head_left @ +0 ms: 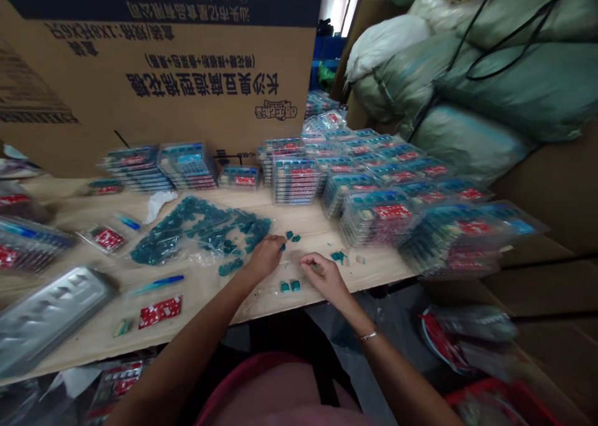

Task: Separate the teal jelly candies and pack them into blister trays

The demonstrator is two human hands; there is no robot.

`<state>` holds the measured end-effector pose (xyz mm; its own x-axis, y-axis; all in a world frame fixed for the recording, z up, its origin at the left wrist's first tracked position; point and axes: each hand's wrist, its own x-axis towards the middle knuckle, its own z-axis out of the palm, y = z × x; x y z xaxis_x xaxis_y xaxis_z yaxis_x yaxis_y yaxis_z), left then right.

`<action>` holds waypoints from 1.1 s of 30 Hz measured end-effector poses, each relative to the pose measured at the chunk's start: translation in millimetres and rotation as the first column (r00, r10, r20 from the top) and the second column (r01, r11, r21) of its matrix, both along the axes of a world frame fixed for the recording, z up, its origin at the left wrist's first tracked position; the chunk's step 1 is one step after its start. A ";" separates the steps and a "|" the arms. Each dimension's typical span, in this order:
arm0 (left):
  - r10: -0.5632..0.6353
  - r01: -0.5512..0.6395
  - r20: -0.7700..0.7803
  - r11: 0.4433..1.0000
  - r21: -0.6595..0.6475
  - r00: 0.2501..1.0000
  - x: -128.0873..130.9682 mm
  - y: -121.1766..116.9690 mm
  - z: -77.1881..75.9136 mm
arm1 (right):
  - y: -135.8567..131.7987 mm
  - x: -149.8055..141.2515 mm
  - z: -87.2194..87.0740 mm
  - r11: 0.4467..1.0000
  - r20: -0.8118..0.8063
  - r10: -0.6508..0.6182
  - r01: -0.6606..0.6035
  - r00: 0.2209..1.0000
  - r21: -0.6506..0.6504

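Note:
My left hand (267, 255) is closed, a small teal piece (283, 247) showing at its fingertips. To its right, my right hand (326, 275) has thumb and fingertips drawn together; whatever they hold, if anything, I cannot make out. A pair of teal squares (290, 286) lies nearer me, in or beside something clear and hard to see. Beyond my left hand are loose teal pieces (293, 236). A clear bag (200, 230) full of similar pieces lies left of it. More teal bits (337, 256) lie right of my right hand.
Stacks of clear packs (378, 217) with red cards line the table's right and back. A large carton (163, 58) stands behind. A grey metal tray (56, 317), a blue pen (161, 284) and a red packet (160, 312) lie left. Stuffed sacks (490, 139) fill the right.

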<state>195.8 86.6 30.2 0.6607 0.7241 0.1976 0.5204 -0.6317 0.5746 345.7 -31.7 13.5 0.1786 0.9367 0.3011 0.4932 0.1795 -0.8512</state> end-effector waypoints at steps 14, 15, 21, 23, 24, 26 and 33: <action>0.276 -0.279 0.059 0.958 0.061 0.959 -60.9 -48.3 -1.5 | 49.8 -8.5 -4.3 0.994 0.293 0.022 0.012 0.956 -0.113; 0.279 -0.284 0.065 0.956 0.080 0.958 -68.2 -53.0 -2.5 | 53.4 -8.4 -3.2 0.993 0.303 0.041 -0.005 0.952 -0.119; 0.106 -0.115 0.068 0.980 0.161 0.992 -96.3 -68.6 -12.8 | 33.5 -8.8 15.4 0.987 0.089 0.163 -0.161 0.983 -0.030; 0.060 -0.070 0.063 0.984 0.162 0.996 -98.9 -69.9 -16.3 | 16.5 -11.7 23.9 0.962 0.044 0.268 -0.265 0.962 -0.059; 0.059 -0.070 0.066 0.984 0.166 0.996 -99.4 -70.1 -17.9 | 8.7 -14.4 28.3 0.945 0.070 0.320 -0.313 0.945 -0.091; 0.065 -0.077 0.072 0.981 0.178 0.995 -99.5 -69.9 -20.7 | -2.7 -23.1 37.1 0.906 0.224 0.418 -0.387 0.880 -0.173; 0.060 -0.077 0.082 0.971 0.226 0.995 -99.5 -71.1 -22.6 | 4.2 -52.1 48.0 0.873 0.554 0.486 -0.401 0.675 -0.277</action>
